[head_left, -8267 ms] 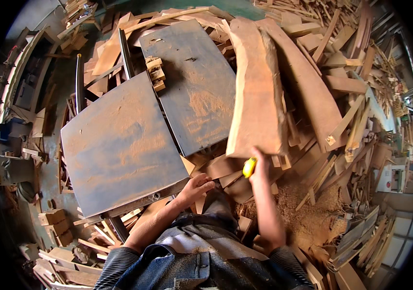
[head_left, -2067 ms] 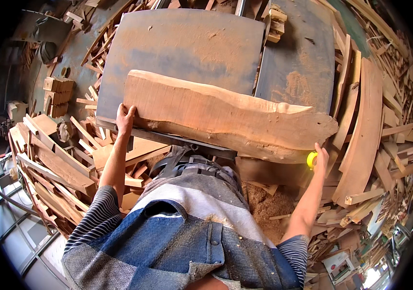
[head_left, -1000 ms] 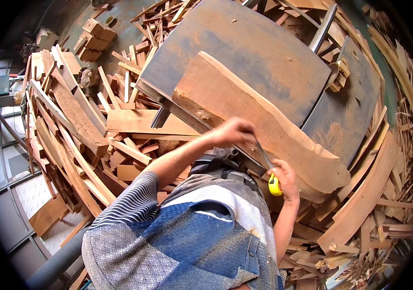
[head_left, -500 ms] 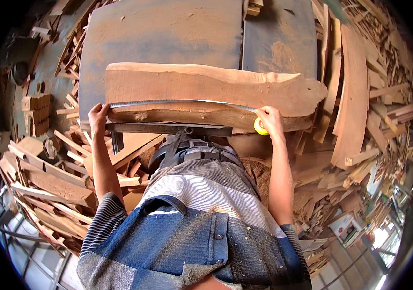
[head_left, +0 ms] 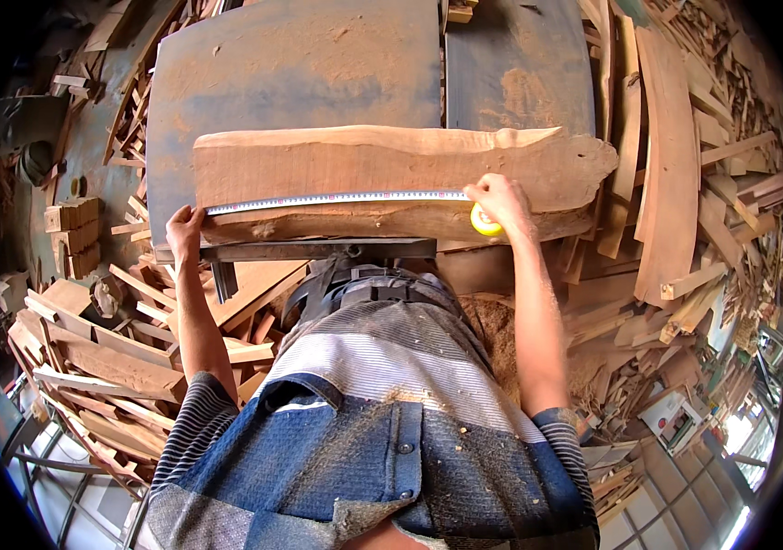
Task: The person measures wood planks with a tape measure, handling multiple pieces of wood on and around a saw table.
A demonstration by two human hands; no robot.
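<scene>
A long rough-edged wooden slab (head_left: 391, 170) lies across the near edge of a grey metal saw table (head_left: 300, 73). A white measuring tape blade (head_left: 336, 198) is stretched along the slab from left to right. My left hand (head_left: 184, 229) pins the tape's free end at the slab's left end. My right hand (head_left: 500, 202) grips the yellow tape case (head_left: 484, 223) on the slab toward its right end.
A second grey table plate (head_left: 520, 64) adjoins on the right. Curved planks (head_left: 667, 165) and offcuts pile up at the right, more scrap boards (head_left: 107, 357) at the left. Sawdust (head_left: 492, 330) lies by my right side. Small wood blocks (head_left: 72, 234) stack at the far left.
The slab went from standing on end to lying flat across the table. Both hands spread apart, and the tape has been drawn out along the slab, my right hand sliding rightward.
</scene>
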